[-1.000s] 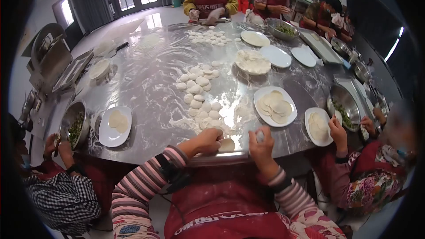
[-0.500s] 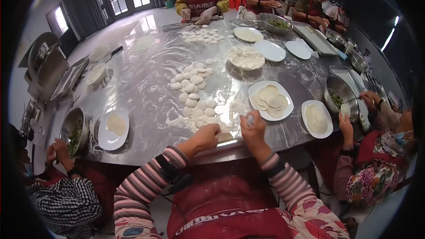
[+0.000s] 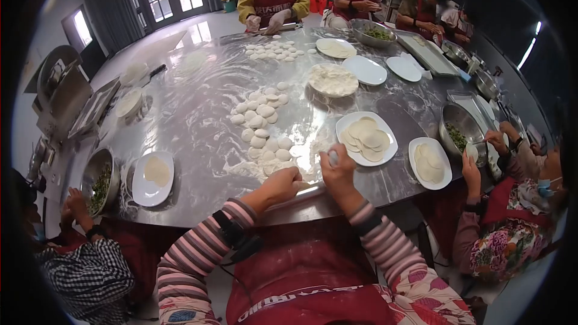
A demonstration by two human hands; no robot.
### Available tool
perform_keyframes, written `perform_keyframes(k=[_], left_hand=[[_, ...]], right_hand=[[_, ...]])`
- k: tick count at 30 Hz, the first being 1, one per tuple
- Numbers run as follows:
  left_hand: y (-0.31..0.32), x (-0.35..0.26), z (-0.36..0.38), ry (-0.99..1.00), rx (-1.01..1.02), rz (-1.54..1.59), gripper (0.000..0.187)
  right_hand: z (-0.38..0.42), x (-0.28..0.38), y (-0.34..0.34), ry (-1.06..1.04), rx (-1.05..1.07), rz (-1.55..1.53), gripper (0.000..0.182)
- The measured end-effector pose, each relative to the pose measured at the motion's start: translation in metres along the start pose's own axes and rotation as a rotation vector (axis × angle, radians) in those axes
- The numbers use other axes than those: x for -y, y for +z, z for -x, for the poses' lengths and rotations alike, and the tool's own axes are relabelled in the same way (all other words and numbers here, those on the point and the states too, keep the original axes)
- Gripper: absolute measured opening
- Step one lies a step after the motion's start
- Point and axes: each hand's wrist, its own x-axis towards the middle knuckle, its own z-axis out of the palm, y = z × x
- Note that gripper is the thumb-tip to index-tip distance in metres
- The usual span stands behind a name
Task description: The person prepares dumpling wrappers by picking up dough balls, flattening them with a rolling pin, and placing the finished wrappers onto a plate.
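Note:
My right hand [image 3: 339, 170] is closed round a small rolling pin [image 3: 333, 157], whose pale end shows above the fist. Left of it, my left hand [image 3: 280, 185] has its fingers pinched at the table's near edge; a thin bit of dough seems to lie under the fingertips, mostly hidden. Just beyond my hands, loose flour [image 3: 253, 167] covers the steel table [image 3: 198, 144]. Many flattened dough pieces [image 3: 264, 110] lie in a long cluster ahead. To the right, a white plate [image 3: 390, 151] holds a pile of round wrappers [image 3: 365, 137].
A bowl of flour [image 3: 333, 80] stands beyond the wrappers. Plates of wrappers lie at right [image 3: 430, 164] and left [image 3: 153, 171]. Metal bowls with green filling stand near co-workers on both sides [image 3: 460, 126]. Other people in aprons work at the far edge [image 3: 274, 0].
My right hand has shifted slightly left and up with the rolling pin, nearer my left hand. At the right, a co-worker's hand has moved closer to the wrapper in the other hand.

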Motion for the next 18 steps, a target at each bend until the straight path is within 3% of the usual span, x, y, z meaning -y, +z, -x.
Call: perform_keyframes(k=[5, 9, 11, 12, 14, 17, 18], left_hand=[[-0.004, 0.001, -0.006, 0.004, 0.078, -0.029, 0.014], [-0.011, 0.006, 0.014, -0.024, 0.133, 0.031, 0.015], [-0.012, 0.003, 0.017, -0.052, 0.187, 0.082, 0.015], [-0.013, 0.001, 0.016, -0.032, 0.118, 0.027, 0.017], [-0.015, -0.001, 0.013, -0.001, 0.046, -0.049, 0.018], [-0.014, 0.014, 0.004, -0.023, 0.035, -0.028, 0.022], [-0.014, 0.008, 0.007, -0.056, 0.070, -0.026, 0.023]], right_hand=[[0.010, -0.004, -0.009, -0.067, -0.026, 0.031, 0.019], [0.040, 0.015, -0.038, 0.019, 0.022, 0.035, 0.020], [0.029, 0.014, -0.031, -0.060, -0.017, 0.057, 0.020], [0.018, 0.003, -0.020, -0.182, -0.014, 0.145, 0.019], [-0.003, -0.004, 0.007, -0.019, 0.010, 0.010, 0.018], [-0.004, -0.008, 0.011, 0.010, 0.012, 0.007, 0.017], [-0.003, 0.004, -0.004, -0.102, 0.054, 0.078, 0.018]])
